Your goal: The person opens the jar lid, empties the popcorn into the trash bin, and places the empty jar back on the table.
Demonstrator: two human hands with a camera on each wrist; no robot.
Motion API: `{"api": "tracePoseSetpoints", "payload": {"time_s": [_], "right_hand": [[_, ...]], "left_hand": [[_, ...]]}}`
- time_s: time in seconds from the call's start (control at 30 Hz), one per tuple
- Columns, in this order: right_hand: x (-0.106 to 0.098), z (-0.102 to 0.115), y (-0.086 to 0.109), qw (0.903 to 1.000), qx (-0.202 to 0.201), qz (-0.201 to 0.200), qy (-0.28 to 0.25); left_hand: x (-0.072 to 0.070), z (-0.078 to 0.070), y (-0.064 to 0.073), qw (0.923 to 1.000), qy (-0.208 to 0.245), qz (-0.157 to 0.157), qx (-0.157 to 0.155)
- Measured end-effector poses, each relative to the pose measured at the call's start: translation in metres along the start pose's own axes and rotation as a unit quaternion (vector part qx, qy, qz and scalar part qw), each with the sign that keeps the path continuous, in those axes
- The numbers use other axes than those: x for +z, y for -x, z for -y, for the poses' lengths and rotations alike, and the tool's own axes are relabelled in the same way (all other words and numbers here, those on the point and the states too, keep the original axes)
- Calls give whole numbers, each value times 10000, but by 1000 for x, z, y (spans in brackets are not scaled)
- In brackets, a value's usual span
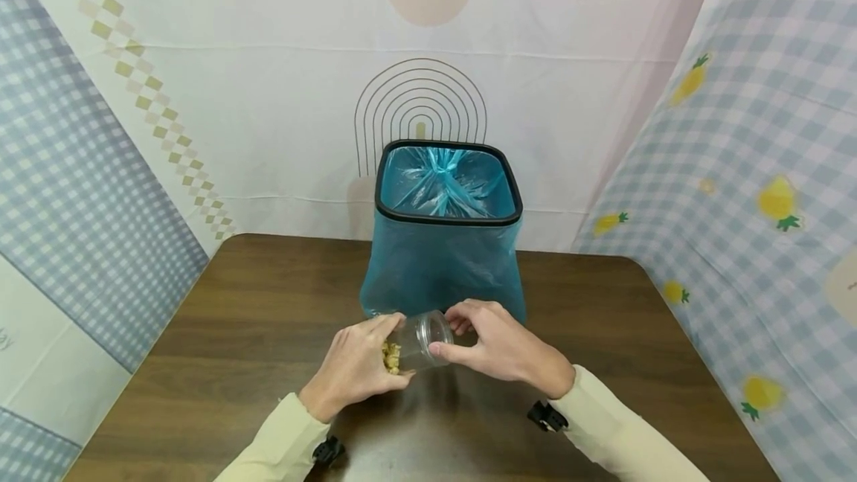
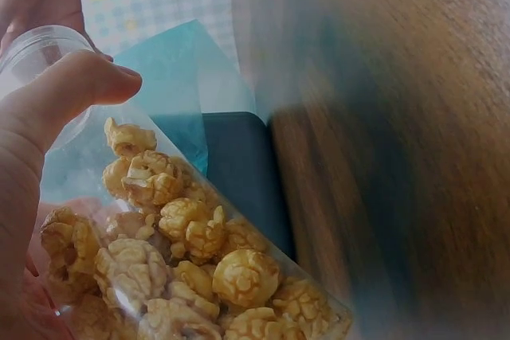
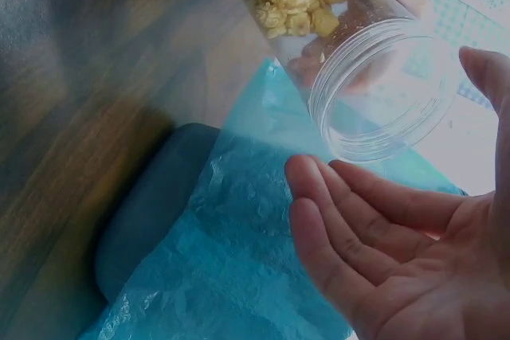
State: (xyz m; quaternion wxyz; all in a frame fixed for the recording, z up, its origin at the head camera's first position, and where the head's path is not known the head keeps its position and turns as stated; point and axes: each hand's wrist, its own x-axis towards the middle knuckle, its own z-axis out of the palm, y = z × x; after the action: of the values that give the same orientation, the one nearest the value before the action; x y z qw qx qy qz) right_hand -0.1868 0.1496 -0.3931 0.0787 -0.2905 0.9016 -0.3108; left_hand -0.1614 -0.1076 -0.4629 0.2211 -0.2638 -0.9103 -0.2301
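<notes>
My left hand (image 1: pixel 351 363) grips a clear plastic jar (image 1: pixel 413 339) around its body, thumb on the near side. The jar lies tilted, its threaded mouth (image 3: pixel 323 109) uncovered and turned to the right. Caramel popcorn (image 2: pixel 239 276) fills the lower part of the jar, at the base end. Just beside the mouth is my right hand (image 1: pixel 498 344), thumb spread from the fingers. In the right wrist view its palm faces up, fingers (image 3: pixel 366 220) loosely bent under the rim and holding nothing.
Behind the jar stands a dark trash bin with a black rim (image 1: pixel 448 222), lined with a blue plastic bag (image 1: pixel 442 266) gathered in a knot inside. Everything is on a brown wooden table (image 1: pixel 268 318). Patterned cloths (image 1: pixel 703 169) hang around the table.
</notes>
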Motion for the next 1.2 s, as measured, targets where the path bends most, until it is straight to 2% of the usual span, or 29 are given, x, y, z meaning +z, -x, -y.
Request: {"api": "tracePoseSetpoints", "payload": {"time_s": [0.1,0.27,0.37,0.43,0.5,0.67,0.83,0.97,1.2], "right_hand": [[-1,-1,1,9998,-181,-41,-9],[-4,-6,4,9950,-974,-114,193],[-6,-9,8,9916,-1229,-266,299],[-7,-10,10,9925,-1130,-380,278],[-7,-10,11,9955,-828,-427,164],[-1,-8,8,9997,-10,-240,-36],[2,-5,5,9998,184,-111,-12],[0,-3,5,9998,-133,-148,26],[-8,-5,9,9913,-1252,-358,174]], "left_hand": [[0,-1,-1,10000,-26,23,30],[1,-1,-2,9999,-123,-37,66],[2,-1,-2,9999,-122,-64,84],[3,-1,-2,9999,-86,-63,93],[3,-2,-3,9999,-40,-43,91],[1,-4,-3,10000,-19,-19,62],[1,-5,-3,9999,-46,-51,112],[1,-6,-4,9999,-27,-27,117],[-1,-5,-3,10000,67,-42,54]]}}
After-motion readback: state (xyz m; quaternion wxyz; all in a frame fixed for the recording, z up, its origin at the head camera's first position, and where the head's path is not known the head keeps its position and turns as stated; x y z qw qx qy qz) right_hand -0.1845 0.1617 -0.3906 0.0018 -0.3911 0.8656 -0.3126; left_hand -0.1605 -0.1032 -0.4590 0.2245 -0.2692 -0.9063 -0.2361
